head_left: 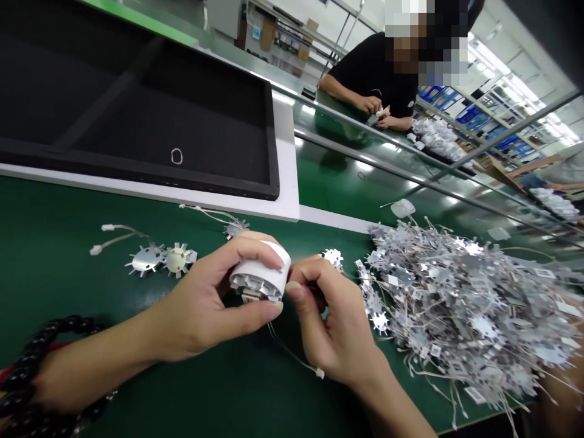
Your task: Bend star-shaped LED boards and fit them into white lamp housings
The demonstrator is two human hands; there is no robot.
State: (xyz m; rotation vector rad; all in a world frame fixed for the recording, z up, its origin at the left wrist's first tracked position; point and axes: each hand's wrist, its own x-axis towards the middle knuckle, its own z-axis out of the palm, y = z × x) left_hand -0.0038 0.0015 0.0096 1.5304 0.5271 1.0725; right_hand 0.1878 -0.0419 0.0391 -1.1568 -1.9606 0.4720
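Observation:
My left hand grips a small white plastic housing between thumb and fingers, held over the green table. My right hand is closed in a pinch right against the housing's right side, on a small part whose thin white wire trails down to a connector. A black bead bracelet sits on my left wrist.
A big heap of silver star-shaped metal pieces with wires lies at the right. Two loose star pieces lie at the left. A black tray sits behind. A co-worker in black works across the conveyor.

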